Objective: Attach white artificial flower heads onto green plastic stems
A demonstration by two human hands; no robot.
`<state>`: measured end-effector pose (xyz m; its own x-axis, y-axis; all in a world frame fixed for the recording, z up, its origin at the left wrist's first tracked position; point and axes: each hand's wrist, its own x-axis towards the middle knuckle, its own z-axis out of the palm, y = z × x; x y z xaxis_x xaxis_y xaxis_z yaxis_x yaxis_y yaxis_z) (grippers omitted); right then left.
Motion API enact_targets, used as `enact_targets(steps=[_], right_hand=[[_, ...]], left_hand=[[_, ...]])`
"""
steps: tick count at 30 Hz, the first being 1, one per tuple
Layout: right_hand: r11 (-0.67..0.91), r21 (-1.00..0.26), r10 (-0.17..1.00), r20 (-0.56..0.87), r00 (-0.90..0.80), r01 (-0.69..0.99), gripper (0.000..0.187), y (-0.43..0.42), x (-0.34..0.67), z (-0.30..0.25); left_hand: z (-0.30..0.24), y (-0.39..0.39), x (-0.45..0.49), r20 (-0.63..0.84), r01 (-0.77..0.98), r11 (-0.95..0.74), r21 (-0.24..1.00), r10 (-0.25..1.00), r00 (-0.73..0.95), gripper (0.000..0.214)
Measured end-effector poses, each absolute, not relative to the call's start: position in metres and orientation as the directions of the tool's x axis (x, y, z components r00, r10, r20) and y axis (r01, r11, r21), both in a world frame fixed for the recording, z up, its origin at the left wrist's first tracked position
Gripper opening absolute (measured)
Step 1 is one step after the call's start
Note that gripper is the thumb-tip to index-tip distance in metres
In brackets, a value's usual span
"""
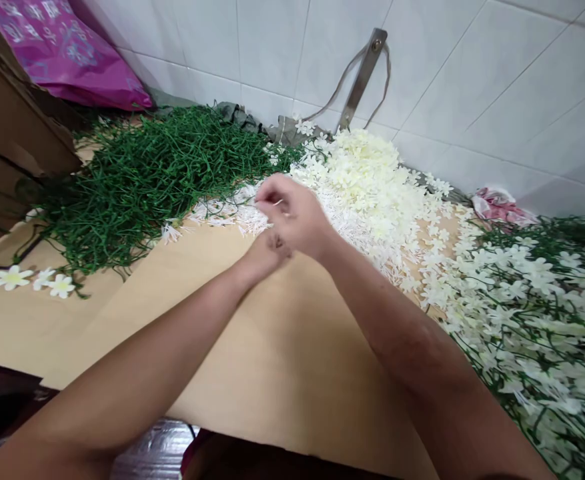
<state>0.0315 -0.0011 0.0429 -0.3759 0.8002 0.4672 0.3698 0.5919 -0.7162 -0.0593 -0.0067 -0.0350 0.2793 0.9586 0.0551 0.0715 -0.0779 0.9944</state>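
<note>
My right hand (pixel 297 217) pinches a small white piece (pixel 278 201) between curled fingertips at the edge of the white flower pile (pixel 372 180); my left hand (pixel 269 250) sits closed just under it, its hold hidden. Both meet over a tan board (pixel 272 347) by a white tiled wall (pixel 472 80). Green stems (pixel 137 173) heap at left, three loose flowers (pixel 37 280) beside them, assembled sprays (pixel 547 307) at right.

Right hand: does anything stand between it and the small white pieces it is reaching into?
Nothing visible does. The right hand is already at the small white pieces, fingertips pinched over them, with the left hand tucked beneath it.
</note>
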Motion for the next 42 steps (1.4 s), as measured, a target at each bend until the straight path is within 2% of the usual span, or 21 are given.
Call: enact_targets(steps=[2,5,8,11,14,16,19,21,23,25,26,29,32,34,37,42], right_hand=[[0.425,-0.867,0.903,0.386,-0.186,0.261,0.011,-0.006,0.059,0.046],[0.194,-0.981,0.970,0.189,-0.156,0.022,0.019,-0.016,0.091,0.031],[0.018,-0.993,0.973,0.044,-0.226,-0.117,0.033,-0.026,0.107,0.008],[-0.080,-0.994,0.949,-0.054,-0.310,-0.070,0.029,-0.030,0.115,0.000],[-0.023,-0.990,0.956,-0.062,-0.287,0.136,0.010,-0.022,0.126,0.008],[0.064,-0.940,0.991,0.019,-0.134,0.334,0.006,-0.010,0.134,0.014],[0.123,-0.757,0.986,0.165,0.005,0.641,0.010,0.012,0.138,0.015],[0.143,-0.584,0.975,0.223,-0.012,0.799,0.018,0.025,0.135,0.010],[0.146,-0.439,0.971,0.234,-0.044,0.886,0.020,0.034,0.130,0.004],[0.143,-0.387,0.972,0.226,-0.057,0.911,0.014,0.038,0.130,0.001],[0.144,-0.401,0.973,0.225,-0.055,0.905,0.011,0.039,0.132,0.001],[0.153,-0.559,0.967,0.255,-0.007,0.815,0.009,0.036,0.148,0.005],[0.138,-0.739,0.960,0.264,0.096,0.659,0.021,0.032,0.169,0.011],[0.116,-0.818,0.960,0.238,0.147,0.564,0.029,0.030,0.180,0.014],[0.079,-0.865,0.964,0.193,0.184,0.495,0.035,0.027,0.189,0.019],[0.031,-0.806,0.978,0.147,0.150,0.591,0.034,0.018,0.185,0.031]], left_hand=[[-0.030,-0.006,-0.063,0.059,-0.084,-0.033,0.996,0.944,0.325,0.038],[-0.026,-0.007,-0.065,0.056,-0.256,0.037,0.966,0.936,0.347,0.046],[-0.024,-0.008,-0.065,0.032,-0.220,0.044,0.974,0.944,0.327,0.040],[-0.024,-0.008,-0.063,0.031,-0.120,0.008,0.993,0.947,0.321,0.035],[-0.023,-0.009,-0.061,0.025,-0.007,-0.024,1.000,0.933,0.360,0.030],[-0.023,-0.011,-0.058,-0.002,0.089,-0.040,0.995,0.904,0.429,0.027],[-0.025,-0.016,-0.054,-0.022,0.205,-0.103,0.973,0.847,0.531,0.023],[-0.026,-0.018,-0.053,-0.011,0.239,-0.152,0.959,0.822,0.569,0.023],[-0.028,-0.018,-0.054,-0.005,0.268,-0.197,0.943,0.797,0.604,0.023],[-0.029,-0.017,-0.056,0.011,0.307,-0.284,0.908,0.750,0.661,0.022],[-0.029,-0.017,-0.057,0.031,0.316,-0.350,0.882,0.713,0.701,0.021],[-0.026,-0.019,-0.059,0.103,0.287,-0.549,0.785,0.572,0.814,0.019],[-0.024,-0.023,-0.058,0.112,0.265,-0.620,0.738,0.500,0.859,0.020],[-0.023,-0.024,-0.057,0.081,0.299,-0.592,0.748,0.528,0.845,0.022],[-0.018,-0.020,-0.056,0.045,0.430,-0.540,0.724,0.659,0.751,0.027],[0.015,0.016,-0.040,0.092,0.690,-0.502,0.521,0.837,0.539,0.026]])
